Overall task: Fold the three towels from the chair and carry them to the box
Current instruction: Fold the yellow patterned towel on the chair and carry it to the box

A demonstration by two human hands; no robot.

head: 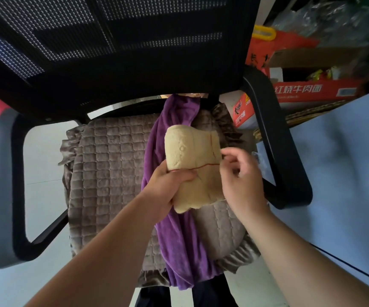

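Observation:
A cream towel (192, 151) with a thin red stitched line is held up over the seat, partly folded. My left hand (168, 187) grips its lower left side, thumb across the front. My right hand (241, 173) pinches its right edge with fingers curled. Beneath it a long purple towel (179, 240) lies lengthwise down the quilted grey-brown cushion (108, 173) of a black mesh office chair (112, 63). A red and white cardboard box (312, 91), open on top, stands behind the chair at the right. No third towel shows.
The chair's black armrests (4, 196) flank the seat on both sides. A pale blue surface (345, 173) fills the right side. Bags and a second red box with a yellow handle (265, 41) are piled at the top right. Pale floor lies to the left.

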